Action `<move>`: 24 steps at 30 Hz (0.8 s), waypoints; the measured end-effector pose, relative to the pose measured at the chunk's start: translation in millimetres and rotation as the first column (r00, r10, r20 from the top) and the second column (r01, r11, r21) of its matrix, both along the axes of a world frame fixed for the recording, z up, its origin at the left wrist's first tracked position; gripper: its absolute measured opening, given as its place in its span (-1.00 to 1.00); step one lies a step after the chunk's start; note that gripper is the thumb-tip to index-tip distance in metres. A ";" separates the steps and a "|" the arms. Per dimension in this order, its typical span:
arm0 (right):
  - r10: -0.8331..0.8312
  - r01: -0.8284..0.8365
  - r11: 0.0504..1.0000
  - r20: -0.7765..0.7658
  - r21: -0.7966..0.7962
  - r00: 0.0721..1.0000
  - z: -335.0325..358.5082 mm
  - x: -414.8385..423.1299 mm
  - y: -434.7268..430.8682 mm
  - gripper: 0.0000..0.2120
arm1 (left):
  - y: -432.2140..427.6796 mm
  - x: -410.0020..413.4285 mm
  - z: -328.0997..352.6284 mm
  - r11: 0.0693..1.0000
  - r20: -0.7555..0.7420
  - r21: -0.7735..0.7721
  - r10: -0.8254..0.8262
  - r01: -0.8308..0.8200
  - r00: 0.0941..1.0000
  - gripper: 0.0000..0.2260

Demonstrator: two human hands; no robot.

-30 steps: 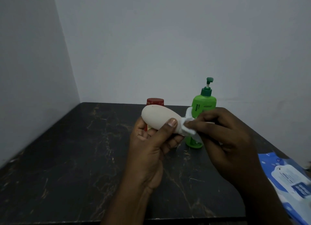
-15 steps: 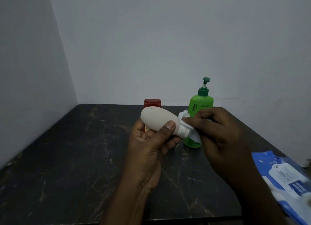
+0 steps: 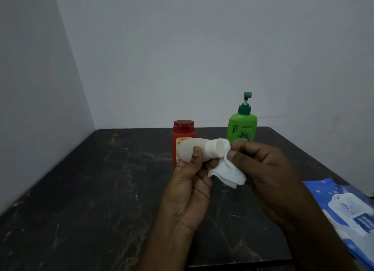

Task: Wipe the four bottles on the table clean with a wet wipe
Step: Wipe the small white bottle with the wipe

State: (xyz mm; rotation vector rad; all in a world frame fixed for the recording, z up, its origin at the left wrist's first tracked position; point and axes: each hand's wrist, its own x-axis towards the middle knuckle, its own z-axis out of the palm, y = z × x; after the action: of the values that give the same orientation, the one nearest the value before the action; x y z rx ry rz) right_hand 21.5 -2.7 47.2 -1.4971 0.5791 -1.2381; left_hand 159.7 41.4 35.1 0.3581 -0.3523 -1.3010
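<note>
My left hand (image 3: 188, 191) grips a cream white bottle (image 3: 189, 149) lying sideways above the table, its cap end pointing right. My right hand (image 3: 269, 173) pinches a folded white wet wipe (image 3: 226, 173) against the bottle's cap; most of the wipe hangs below it. Behind the white bottle stands a red bottle (image 3: 183, 133) with a dark red lid, partly hidden by it. A green pump bottle (image 3: 242, 127) stands upright further right, its lower part hidden behind my right hand.
The table (image 3: 101, 189) is black marble with brown veins, set in a corner between two pale walls. A blue and white pack of wet wipes (image 3: 348, 214) lies at the right edge.
The white bottle's cap end now faces me more. The wipe has slid off the neck to the cap tip and hangs lower. The view has shifted, so everything sits lower.
</note>
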 end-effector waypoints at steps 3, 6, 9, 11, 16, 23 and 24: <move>-0.044 0.042 0.998 0.054 0.039 0.998 -2.9 6.7 -0.3 -0.75 | -2.2 -1.3 -1.2 1.000 -0.057 -0.026 -0.004 0.003 0.998 -0.03; -0.114 0.115 0.992 0.016 -0.053 0.993 -3.9 9.9 1.6 -0.86 | -1.3 -3.8 -0.7 0.999 -0.085 0.021 0.027 -0.025 0.996 -0.17; -0.220 0.217 0.959 0.004 -0.179 0.975 -4.8 16.1 9.2 -0.84 | -3.1 -8.5 0.9 0.995 -0.106 0.092 0.052 -0.042 0.993 -0.43; -0.377 0.354 0.876 -0.005 -0.328 0.926 -9.9 24.1 15.0 -0.89 | -3.9 -11.1 0.4 0.995 -0.159 0.100 0.041 -0.025 0.986 -0.47; -0.663 0.473 0.501 0.029 -0.725 0.748 -29.0 42.8 24.0 -0.79 | 4.1 -15.2 -2.3 0.991 -0.216 0.080 -0.085 0.104 0.973 -0.62; -0.741 0.516 0.309 0.139 -0.799 0.657 -27.9 33.6 19.7 -0.73 | 13.6 -33.6 4.1 0.995 -0.185 0.056 -0.071 0.083 0.980 -0.72; -0.739 0.507 0.302 0.137 -0.808 0.659 -27.5 32.7 19.0 -0.74 | 12.6 -32.4 2.8 0.995 -0.184 0.063 -0.069 0.082 0.980 -0.72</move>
State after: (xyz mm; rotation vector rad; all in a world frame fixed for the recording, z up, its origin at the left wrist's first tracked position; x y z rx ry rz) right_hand 54.2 16.3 19.7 -2.3577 0.9291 -2.1511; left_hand 127.3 54.1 38.0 0.2841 -0.1676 -1.4112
